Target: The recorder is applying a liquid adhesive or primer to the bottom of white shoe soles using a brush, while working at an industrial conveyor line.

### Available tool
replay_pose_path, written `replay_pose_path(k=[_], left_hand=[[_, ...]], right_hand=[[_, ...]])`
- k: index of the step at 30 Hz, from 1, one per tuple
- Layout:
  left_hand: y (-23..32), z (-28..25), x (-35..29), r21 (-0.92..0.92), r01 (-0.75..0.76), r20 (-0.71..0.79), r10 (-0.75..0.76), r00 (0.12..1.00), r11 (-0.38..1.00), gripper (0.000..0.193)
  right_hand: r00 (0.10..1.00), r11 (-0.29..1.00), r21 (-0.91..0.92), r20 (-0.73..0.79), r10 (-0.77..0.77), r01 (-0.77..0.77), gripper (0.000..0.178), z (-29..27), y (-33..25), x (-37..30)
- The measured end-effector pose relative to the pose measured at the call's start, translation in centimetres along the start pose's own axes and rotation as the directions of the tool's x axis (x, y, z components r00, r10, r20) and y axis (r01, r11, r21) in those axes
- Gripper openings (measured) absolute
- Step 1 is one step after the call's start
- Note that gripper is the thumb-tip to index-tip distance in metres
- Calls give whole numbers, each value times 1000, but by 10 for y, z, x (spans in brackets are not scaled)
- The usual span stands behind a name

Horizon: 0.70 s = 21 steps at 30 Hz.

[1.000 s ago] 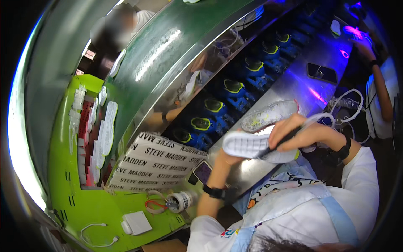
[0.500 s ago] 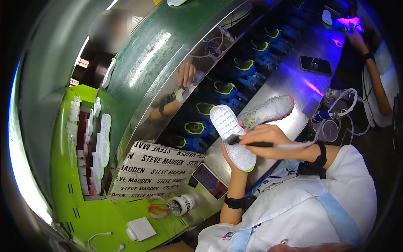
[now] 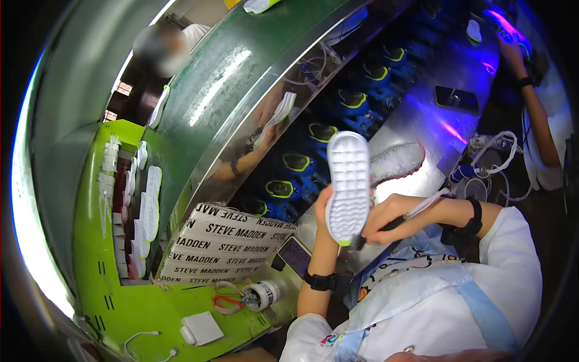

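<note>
My left hand (image 3: 324, 202) holds a white shoe sole (image 3: 348, 184) upright, its ribbed tread facing me. The fingers grip its left edge. My right hand (image 3: 386, 217) is closed around a dark-handled tool (image 3: 395, 222) with a white cord, its tip against the lower end of the sole. A grey speckled shoe upper (image 3: 396, 161) lies on the metal bench (image 3: 422, 114) just behind the sole.
Blue and yellow shoe holders (image 3: 322, 133) run along a conveyor. A stack of printed boxes (image 3: 226, 244) sits at my left, with a phone (image 3: 294, 256), a tape roll (image 3: 260, 294) and red scissors (image 3: 224, 301) on the green table (image 3: 145, 308). Another person's arm (image 3: 534, 102) reaches in at right.
The sole has turned from lying flat and tilted to standing upright in my left hand. My right hand with the tool has moved down to the sole's lower end.
</note>
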<state>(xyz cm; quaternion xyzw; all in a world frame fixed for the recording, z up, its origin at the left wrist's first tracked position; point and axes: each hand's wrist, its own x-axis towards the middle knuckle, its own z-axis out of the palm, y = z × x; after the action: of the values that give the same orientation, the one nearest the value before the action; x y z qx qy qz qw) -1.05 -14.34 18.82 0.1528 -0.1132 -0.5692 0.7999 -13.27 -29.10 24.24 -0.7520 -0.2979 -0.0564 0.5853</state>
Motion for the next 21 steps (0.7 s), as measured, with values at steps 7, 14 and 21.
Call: replay_pose_path(k=[7,14,21], left_hand=[[8,15,14,49,474,-296,-441,847,879,36],[16,25,17,509,548,-506,-285,814,663,32],[-3,38,19,4,8,-106,-7,994,1000,56]], right_hand=[[981,996,-9,169,92,-92,12,-9,-10,-4],[986,975,-154,33,165,-158,13,-38,-9,-29],[912,963,-258,-409,-33,-81,17,-3,-35,-25]])
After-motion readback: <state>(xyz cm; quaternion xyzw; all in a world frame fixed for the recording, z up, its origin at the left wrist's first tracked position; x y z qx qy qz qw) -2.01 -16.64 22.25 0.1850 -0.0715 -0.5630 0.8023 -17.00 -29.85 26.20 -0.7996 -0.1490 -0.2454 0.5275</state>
